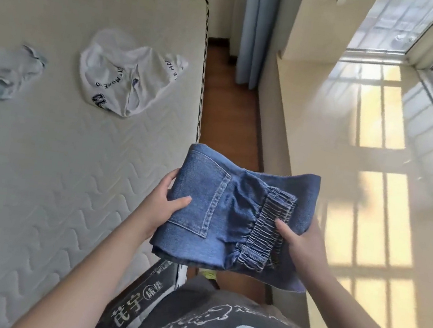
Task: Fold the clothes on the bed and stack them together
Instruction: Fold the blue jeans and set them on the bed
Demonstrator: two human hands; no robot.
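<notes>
Folded denim shorts (233, 216) were held above the floor beside the bed (42, 167), left hand (160, 206) and right hand (300, 242) gripping opposite edges. On the bed lay a crumpled white T-shirt (127, 79) and a pale garment (5, 73).

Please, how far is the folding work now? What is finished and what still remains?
Done: the denim shorts look folded into a compact bundle. In hand: left hand and right hand grip them beside the bed. Left: the white T-shirt and a pale garment lie crumpled there; no stack shows yet.
</notes>
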